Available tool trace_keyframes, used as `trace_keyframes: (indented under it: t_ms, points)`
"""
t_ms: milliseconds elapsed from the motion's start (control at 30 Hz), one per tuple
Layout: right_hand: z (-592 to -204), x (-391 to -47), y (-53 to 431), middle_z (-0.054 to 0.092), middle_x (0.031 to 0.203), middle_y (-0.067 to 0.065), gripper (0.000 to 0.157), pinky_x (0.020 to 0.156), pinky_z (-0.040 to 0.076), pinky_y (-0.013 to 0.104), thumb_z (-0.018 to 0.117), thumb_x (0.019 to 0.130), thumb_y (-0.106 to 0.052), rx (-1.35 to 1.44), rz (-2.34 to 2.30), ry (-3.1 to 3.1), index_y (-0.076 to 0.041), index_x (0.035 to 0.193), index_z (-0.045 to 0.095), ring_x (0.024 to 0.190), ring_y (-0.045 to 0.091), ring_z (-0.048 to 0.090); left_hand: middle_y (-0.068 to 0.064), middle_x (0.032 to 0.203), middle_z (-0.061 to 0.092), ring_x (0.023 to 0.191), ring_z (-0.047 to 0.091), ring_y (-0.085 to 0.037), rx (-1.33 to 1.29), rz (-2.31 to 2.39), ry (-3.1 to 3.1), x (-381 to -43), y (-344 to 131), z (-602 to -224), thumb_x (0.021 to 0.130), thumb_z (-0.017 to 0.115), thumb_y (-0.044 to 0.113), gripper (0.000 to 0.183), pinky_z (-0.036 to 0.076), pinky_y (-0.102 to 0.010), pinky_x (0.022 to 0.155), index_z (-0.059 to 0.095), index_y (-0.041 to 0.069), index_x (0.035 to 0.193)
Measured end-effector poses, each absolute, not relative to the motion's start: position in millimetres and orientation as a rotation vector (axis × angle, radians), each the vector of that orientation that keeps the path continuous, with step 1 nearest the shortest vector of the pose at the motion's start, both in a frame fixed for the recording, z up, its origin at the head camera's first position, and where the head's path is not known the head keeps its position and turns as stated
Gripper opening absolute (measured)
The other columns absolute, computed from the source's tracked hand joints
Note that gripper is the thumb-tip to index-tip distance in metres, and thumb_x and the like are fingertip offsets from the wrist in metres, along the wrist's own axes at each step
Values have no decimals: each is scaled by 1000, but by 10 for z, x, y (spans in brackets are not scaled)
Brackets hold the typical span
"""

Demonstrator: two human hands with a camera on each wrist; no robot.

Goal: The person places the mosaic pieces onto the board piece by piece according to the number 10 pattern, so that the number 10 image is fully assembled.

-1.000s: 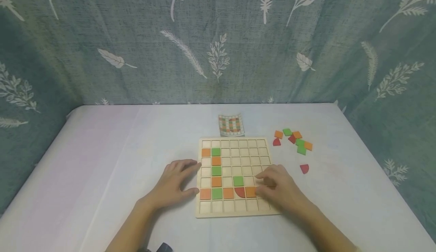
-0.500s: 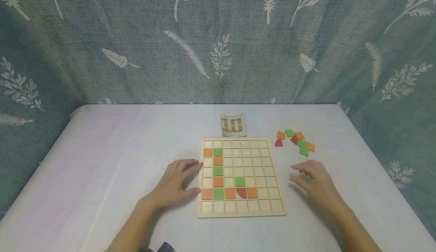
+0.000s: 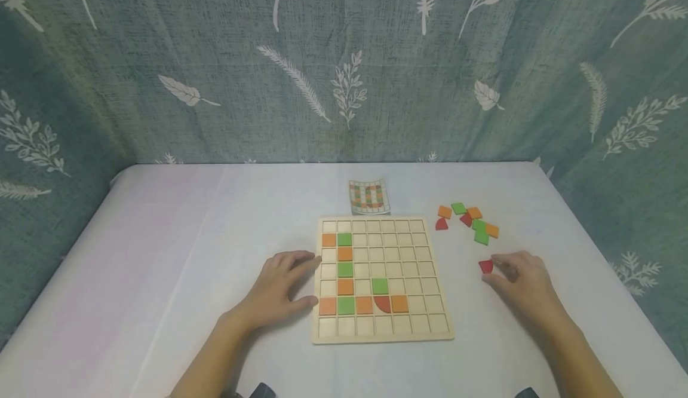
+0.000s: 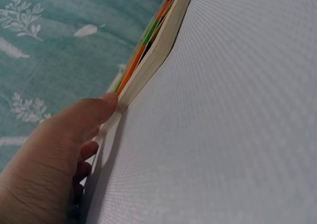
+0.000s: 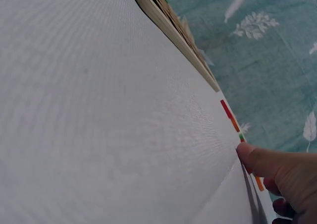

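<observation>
A wooden grid board (image 3: 383,339) lies on the table with orange and green square tiles and one red quarter-circle tile (image 3: 382,304) in its cells. My left hand (image 3: 279,287) rests at the board's left edge, thumb and fingertips touching it; the left wrist view has the thumb (image 4: 94,110) against the board's side. Right of the board, my right hand (image 3: 524,281) pinches a loose red quarter-circle tile (image 3: 486,266) between thumb and index finger, at table level. In the right wrist view the thumb (image 5: 257,157) largely hides that tile.
Behind the board stands a small curved pattern card (image 3: 369,196). Several loose tiles lie back right, among them an orange square (image 3: 444,211), a green square (image 3: 481,237) and a red quarter-circle (image 3: 441,224). A leafy curtain (image 3: 344,75) closes off the back.
My right hand has left an orange tile on the board, moved right and taken hold of the lone red quarter-circle tile. My left hand stays at the board's edge.
</observation>
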State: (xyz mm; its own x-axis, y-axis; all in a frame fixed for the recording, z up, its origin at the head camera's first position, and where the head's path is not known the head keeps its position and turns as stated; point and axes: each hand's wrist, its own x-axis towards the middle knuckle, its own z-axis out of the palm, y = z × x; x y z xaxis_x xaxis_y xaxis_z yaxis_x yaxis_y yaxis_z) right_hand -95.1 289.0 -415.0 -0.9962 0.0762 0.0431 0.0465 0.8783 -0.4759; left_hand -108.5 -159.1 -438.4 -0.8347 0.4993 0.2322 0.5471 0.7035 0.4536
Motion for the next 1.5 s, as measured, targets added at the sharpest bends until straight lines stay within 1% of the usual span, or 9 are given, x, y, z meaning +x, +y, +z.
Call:
trace_keyframes:
  t_ms: [267, 500, 700, 767, 867, 1000, 1100, 1333, 1500]
  points:
    - [-4269, -935, 2889, 60, 108, 18, 41, 85, 47, 54, 71, 84, -25, -55, 760, -2968, -2, 116, 61, 103, 35, 51, -6, 132, 50, 123, 41, -29, -877, -777, -2820, -1077, -1593, -4368, 81, 64, 43, 63, 30, -50, 100, 52, 14, 136]
    - [-4363, -950, 2887, 62, 102, 14, 34, 85, 46, 53, 76, 79, -20, 60, 733, -2866, -3, 106, 65, 100, 32, 54, -5, 133, 49, 123, 41, -29, -893, -772, -2812, -1092, -1597, -4380, 82, 64, 43, 63, 30, -51, 100, 51, 14, 137]
    - [-4389, -1021, 2897, 63, 101, 5, 32, 82, 49, 33, 79, 77, -25, 153, 818, -2820, -9, 103, 69, 99, 23, 56, -5, 133, 49, 123, 41, -28, -876, -782, -2815, -1090, -1604, -4374, 81, 65, 43, 64, 30, -50, 99, 51, 14, 137]
    - [-4388, -1047, 2879, 64, 99, 5, 29, 79, 48, 30, 80, 76, -22, 178, 822, -2811, -9, 100, 70, 97, 22, 57, -5, 133, 49, 124, 40, -28, -866, -799, -2823, -1087, -1607, -4365, 81, 66, 42, 65, 29, -49, 100, 51, 14, 137]
    - [-4383, -1062, 2834, 63, 97, 7, 26, 80, 47, 37, 78, 77, -17, 199, 775, -2830, -7, 99, 68, 95, 24, 55, -5, 134, 49, 124, 39, -27, -856, -816, -2828, -1086, -1606, -4363, 80, 67, 42, 65, 29, -48, 100, 51, 15, 137]
    - [-4389, -1046, 2770, 62, 98, 11, 32, 80, 40, 47, 76, 77, -20, 220, 688, -2881, -3, 102, 64, 96, 27, 50, -5, 133, 49, 123, 39, -26, -860, -802, -2815, -1094, -1600, -4392, 81, 67, 42, 64, 29, -47, 99, 51, 15, 137]
    - [-4400, -1034, 2732, 61, 99, 11, 37, 81, 39, 47, 78, 76, -21, 233, 668, -2885, -3, 104, 63, 96, 26, 49, -5, 132, 50, 122, 40, -27, -871, -786, -2793, -1097, -1595, -4418, 81, 67, 41, 63, 30, -47, 98, 52, 15, 136]
    - [-4389, -1061, 2655, 61, 95, 10, 31, 79, 40, 44, 75, 79, -19, 270, 628, -2901, -3, 102, 62, 91, 25, 48, -4, 131, 50, 121, 41, -27, -872, -766, -2778, -1095, -1582, -4417, 82, 66, 42, 61, 31, -48, 98, 52, 15, 136]
    - [-4362, -1068, 2624, 58, 92, 8, 33, 78, 39, 42, 74, 81, -22, 293, 553, -2933, -2, 102, 60, 88, 23, 46, -5, 131, 50, 121, 41, -27, -879, -761, -2780, -1097, -1576, -4401, 82, 66, 41, 61, 31, -47, 98, 53, 15, 135]
